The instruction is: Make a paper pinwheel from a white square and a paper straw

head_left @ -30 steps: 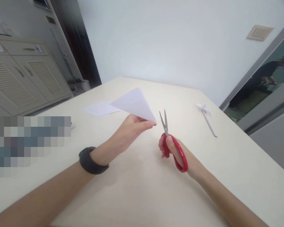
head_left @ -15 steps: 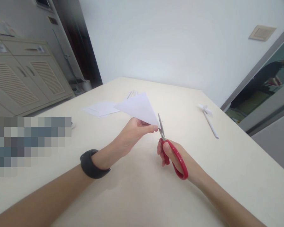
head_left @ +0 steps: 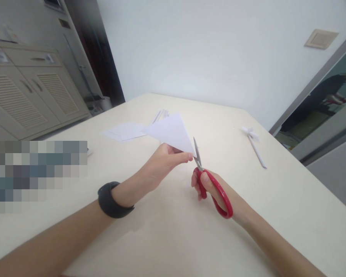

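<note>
Red scissors, blades now at the white paper, earlier apart

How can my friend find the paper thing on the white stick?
On the pale table, look right, past the right hand holding red-handled scissors. There lies a thin white stick with folded paper at its far end. Unlike the flat sheets on the left, it's slim with a flared top.
</note>
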Tool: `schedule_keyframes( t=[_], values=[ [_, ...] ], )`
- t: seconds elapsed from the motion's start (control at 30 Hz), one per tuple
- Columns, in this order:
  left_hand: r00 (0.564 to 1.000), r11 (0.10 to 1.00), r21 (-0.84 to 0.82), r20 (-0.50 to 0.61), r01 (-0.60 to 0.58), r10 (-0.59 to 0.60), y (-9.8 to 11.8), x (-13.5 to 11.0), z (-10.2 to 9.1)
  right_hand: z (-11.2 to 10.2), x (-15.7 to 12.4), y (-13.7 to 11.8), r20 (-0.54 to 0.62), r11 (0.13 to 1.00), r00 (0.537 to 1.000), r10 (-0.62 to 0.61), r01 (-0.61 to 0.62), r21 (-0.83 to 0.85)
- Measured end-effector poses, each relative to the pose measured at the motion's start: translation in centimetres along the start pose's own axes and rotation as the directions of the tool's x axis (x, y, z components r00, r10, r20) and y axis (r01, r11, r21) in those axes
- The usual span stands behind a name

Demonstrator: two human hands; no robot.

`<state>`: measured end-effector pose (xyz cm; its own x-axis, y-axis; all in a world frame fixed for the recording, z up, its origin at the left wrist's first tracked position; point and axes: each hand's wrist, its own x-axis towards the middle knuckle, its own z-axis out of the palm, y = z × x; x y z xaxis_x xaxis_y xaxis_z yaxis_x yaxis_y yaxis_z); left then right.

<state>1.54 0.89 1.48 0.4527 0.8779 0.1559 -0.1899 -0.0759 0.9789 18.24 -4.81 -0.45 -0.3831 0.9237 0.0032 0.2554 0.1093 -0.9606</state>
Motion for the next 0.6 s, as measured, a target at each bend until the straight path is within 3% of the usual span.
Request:
schedule_keyframes(
  t=[0.6],
  values=[
    [1.000, 1.000, 0.026, 0.018, -0.002, 0.002, -0.02, -0.01, 0.17, 0.29, 0.06, 0.19, -0.014, 0.999, 0.999, 0.036, -0.036, -0.005]
  ],
)
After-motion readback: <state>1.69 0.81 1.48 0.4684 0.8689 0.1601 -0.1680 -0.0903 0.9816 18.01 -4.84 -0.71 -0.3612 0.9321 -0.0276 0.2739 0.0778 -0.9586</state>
